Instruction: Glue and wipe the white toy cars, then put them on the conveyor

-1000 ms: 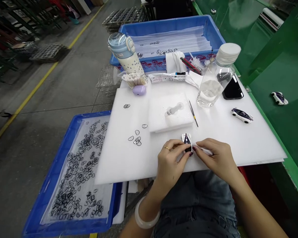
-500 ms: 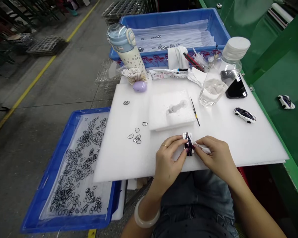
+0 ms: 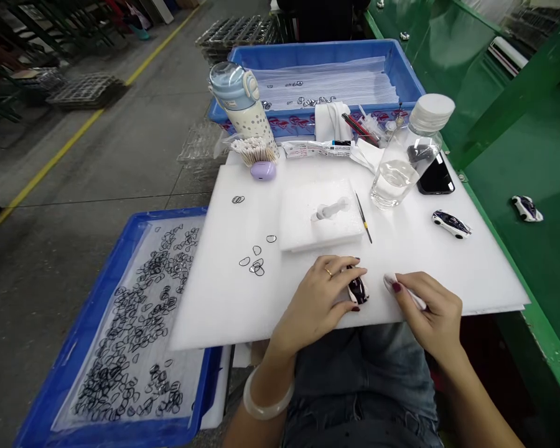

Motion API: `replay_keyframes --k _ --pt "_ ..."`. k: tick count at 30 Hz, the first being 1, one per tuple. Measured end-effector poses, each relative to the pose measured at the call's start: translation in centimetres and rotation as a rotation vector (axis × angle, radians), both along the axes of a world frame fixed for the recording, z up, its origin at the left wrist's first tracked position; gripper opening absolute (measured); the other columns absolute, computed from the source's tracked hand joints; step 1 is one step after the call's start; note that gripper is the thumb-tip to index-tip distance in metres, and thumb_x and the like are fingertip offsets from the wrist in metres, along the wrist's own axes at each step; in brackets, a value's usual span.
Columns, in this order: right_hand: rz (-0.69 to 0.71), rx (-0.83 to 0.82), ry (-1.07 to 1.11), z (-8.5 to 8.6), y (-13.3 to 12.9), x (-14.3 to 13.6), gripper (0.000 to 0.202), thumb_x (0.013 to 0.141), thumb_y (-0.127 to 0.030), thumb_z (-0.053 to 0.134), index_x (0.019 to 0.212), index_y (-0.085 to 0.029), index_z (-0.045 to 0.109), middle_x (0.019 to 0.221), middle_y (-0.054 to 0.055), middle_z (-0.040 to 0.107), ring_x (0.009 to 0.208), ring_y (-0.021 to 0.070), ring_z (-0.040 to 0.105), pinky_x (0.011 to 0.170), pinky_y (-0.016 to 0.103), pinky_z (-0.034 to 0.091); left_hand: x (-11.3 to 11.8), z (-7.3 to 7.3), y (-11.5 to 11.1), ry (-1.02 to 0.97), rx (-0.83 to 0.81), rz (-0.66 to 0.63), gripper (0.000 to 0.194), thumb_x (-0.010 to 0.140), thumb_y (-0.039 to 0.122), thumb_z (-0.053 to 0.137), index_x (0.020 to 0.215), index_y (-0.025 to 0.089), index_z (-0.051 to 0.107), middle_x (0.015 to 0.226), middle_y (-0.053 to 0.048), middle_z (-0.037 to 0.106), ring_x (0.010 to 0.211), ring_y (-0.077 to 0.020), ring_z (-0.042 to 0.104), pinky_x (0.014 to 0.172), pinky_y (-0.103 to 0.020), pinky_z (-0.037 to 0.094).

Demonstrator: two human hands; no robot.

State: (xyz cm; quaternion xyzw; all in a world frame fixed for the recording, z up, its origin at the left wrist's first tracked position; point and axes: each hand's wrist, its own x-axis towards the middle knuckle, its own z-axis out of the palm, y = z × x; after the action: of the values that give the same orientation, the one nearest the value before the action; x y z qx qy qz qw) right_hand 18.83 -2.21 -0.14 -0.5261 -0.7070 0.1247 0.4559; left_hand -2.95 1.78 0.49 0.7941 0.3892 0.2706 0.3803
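My left hand has its fingers around a small white and dark toy car at the front of the white foam board. To the right, my right hand pinches a rolled white wipe, apart from the car. A second toy car lies on the board at the right. Behind my hands is a white foam block with a clear smear on top, and a thin brush-like tool lies beside it. Several thin black rings lie left of the block.
A blue tray of black rings is at the lower left. Along the back stand a blue-lidded bottle, cotton swabs, a purple case, a clear bottle, a phone and a blue bin.
My right hand has moved right, away from the car, with the wipe. The car now lies tilted the other way under my left hand's fingers. The view has shifted slightly.
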Motion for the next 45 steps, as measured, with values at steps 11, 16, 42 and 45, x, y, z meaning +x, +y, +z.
replay_keyframes --k 11,16,42,45 --pt "-0.099 0.23 -0.351 -1.6 -1.7 -3.7 0.016 0.086 -0.01 0.066 0.1 -0.018 0.068 0.078 0.005 0.066 0.062 0.0145 0.058 0.054 0.027 0.046 0.0 -0.9 -0.6 0.014 0.082 0.083 0.031 0.092 0.012 0.059 0.121 0.022 0.065 0.112 -0.008 0.059 0.105 -0.0255 0.056 0.091 -0.043 0.047" --pt "0.272 0.081 -0.329 0.3 -0.9 -1.8 0.012 0.09 -0.01 0.06 0.098 -0.017 0.066 0.077 0.004 0.065 0.063 0.0133 0.057 0.055 0.026 0.045 -0.1 -0.9 -0.6 0.042 0.102 0.068 0.033 0.092 0.008 0.055 0.121 0.021 0.063 0.112 -0.007 0.058 0.104 -0.0244 0.055 0.089 -0.044 0.048" --pt "-1.074 -0.634 -0.452 1.4 -3.4 24.8 0.058 0.09 -0.058 0.045 0.138 -0.025 0.046 0.123 0.017 0.066 0.118 0.0487 0.055 0.081 0.055 0.044 -0.1 -2.1 -0.5 0.103 0.164 0.575 0.024 0.092 0.035 0.055 0.106 0.025 0.071 0.117 -0.007 0.066 0.114 -0.0304 0.057 0.093 -0.05 0.053" --pt "-1.006 -0.625 -0.408 1.6 1.1 24.9 0.057 0.09 -0.046 0.054 0.138 -0.017 0.045 0.129 0.019 0.063 0.117 0.039 0.057 0.084 0.046 0.044 -0.1 -2.4 -0.2 0.131 0.163 0.595 0.028 0.09 0.041 0.054 0.103 0.025 0.073 0.115 -0.007 0.067 0.113 -0.0322 0.057 0.092 -0.052 0.052"
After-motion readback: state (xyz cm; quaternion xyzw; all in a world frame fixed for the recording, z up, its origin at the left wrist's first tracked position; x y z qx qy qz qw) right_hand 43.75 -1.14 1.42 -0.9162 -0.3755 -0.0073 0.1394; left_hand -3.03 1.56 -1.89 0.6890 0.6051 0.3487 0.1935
